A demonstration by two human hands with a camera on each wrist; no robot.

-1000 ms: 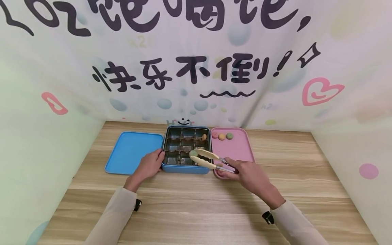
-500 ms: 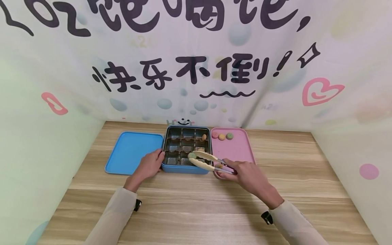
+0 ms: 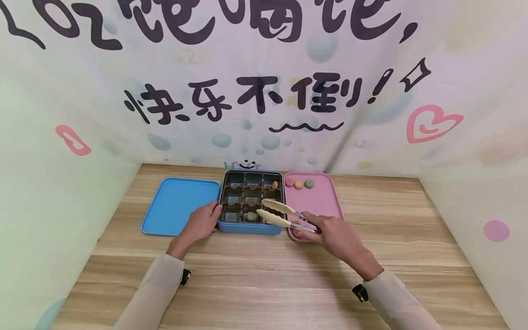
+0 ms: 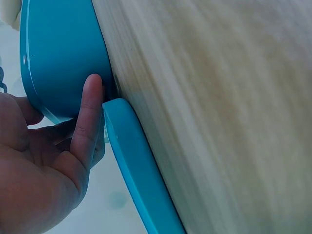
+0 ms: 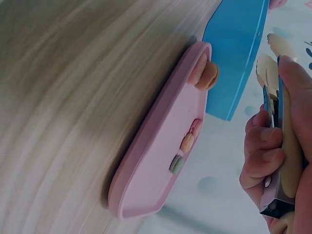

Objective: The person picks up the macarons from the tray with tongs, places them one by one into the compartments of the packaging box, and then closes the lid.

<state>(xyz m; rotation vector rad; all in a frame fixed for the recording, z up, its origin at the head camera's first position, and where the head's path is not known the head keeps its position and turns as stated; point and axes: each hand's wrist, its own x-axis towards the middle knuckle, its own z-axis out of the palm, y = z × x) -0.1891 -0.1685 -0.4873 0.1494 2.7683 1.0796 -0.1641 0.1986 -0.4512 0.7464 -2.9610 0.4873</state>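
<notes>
"Checking the right hand (image 3: 337, 236) first: what's in its grip?"

"Tongs (image 3: 274, 218). The fingers and thumb are curled round the handles, and the two pale tips stand apart over the right part of the blue box (image 3: 251, 228)."

"Where's the green macaron (image 3: 252, 216)?"

"In the front middle compartment, just beside the lower tip. I can't tell whether they touch."

"And the left hand (image 3: 201, 222)?"

"Its grip is on the box's left side: thumb at the rim, fingers along the outer wall. The blue lid (image 3: 179, 204) lies just left of it on the wooden surface (image 3: 268, 284)."

"Any other pieces in the box?"

"A brown piece (image 3: 275, 184) in the back right compartment. The tongs partly hide the ones in front of it."

"What about the pink tray (image 3: 317, 201)?"

"It sits against the box's right side. Along its far edge are a pink macaron (image 3: 289, 182), a yellow macaron (image 3: 298, 184) and a second green one (image 3: 309, 183). The right wrist view shows an orange-brown macaron (image 5: 208, 76) at the near end, against another pink one (image 5: 197, 69)."
</notes>
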